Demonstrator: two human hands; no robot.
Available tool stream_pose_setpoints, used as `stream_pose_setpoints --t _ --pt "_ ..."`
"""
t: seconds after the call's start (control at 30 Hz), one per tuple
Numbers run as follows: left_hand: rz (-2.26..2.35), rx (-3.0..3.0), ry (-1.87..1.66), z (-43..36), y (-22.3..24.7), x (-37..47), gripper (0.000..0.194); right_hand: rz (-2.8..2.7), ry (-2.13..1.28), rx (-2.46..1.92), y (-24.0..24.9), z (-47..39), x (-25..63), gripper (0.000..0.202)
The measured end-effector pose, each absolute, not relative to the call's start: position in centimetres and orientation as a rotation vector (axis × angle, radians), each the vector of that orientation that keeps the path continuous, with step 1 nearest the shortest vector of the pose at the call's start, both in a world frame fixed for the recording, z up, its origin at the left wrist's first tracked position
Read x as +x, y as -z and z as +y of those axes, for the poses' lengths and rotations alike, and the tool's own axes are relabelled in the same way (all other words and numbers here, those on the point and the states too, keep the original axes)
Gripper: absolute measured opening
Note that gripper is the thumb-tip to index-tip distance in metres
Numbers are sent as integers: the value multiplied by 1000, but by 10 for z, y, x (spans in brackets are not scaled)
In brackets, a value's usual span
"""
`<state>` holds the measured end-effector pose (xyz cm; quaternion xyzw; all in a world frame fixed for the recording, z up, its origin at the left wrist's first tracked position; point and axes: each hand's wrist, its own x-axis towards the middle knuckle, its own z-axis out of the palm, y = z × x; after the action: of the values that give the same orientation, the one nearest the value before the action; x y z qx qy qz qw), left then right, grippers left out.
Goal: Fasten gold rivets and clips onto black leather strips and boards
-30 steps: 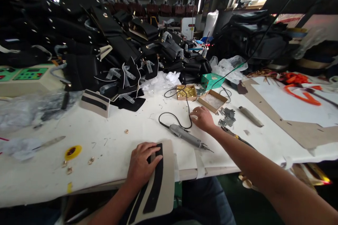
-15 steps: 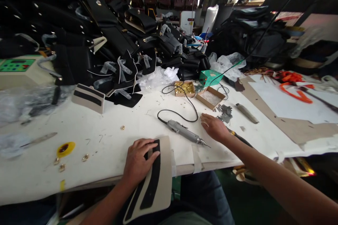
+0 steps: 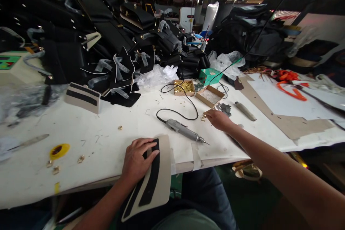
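Observation:
My left hand [image 3: 138, 160] holds down a beige panel [image 3: 164, 172] with two black strips. Its fingers lie over the panel's upper part, thumb spread on a black strip [image 3: 150, 190]; the lower end sticks out past the table's front edge. My right hand [image 3: 219, 119] is at the table top with fingertips pinched together, beside several small gold fittings [image 3: 203, 118]. What sits between those fingertips is too small to make out. Between the hands lies a grey electric screwdriver [image 3: 182, 130], its bit pointing to the lower right.
Behind the right hand stand a carton of gold pieces [image 3: 184, 88], another shallow carton [image 3: 210, 96] and a green box [image 3: 210, 76]. Grey metal plates [image 3: 224, 109] and a taped knife-like tool [image 3: 245, 111] lie right. A yellow tape roll [image 3: 59, 151] lies left; black bags [image 3: 107, 36] pile up behind.
My right hand's fingers have drawn together into a pinch, and the small gold fittings now show beside them. My left hand stays on the panel. The whole view has shifted slightly.

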<state>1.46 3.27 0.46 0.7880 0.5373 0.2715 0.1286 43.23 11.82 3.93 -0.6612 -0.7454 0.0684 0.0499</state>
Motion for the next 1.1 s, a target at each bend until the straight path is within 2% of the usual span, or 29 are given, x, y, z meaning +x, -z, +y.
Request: stream_pose_setpoints --t 0.2,0.43,0.73,1.1 --pt "1569 2271 -774 33 -6 15 24 -2155 -161 -2033 -58 91 416 33" --pt "1570 2262 -788 34 -5 15 23 -2127 -302 -2076 -54 77 369 33" --pt "1570 2255 -793 32 -6 14 23 -1819 -280 -2348 -51 149 373 41" --pt "1574 2262 -805 26 -8 14 22 -1709 -409 -2242 -48 202 373 27"
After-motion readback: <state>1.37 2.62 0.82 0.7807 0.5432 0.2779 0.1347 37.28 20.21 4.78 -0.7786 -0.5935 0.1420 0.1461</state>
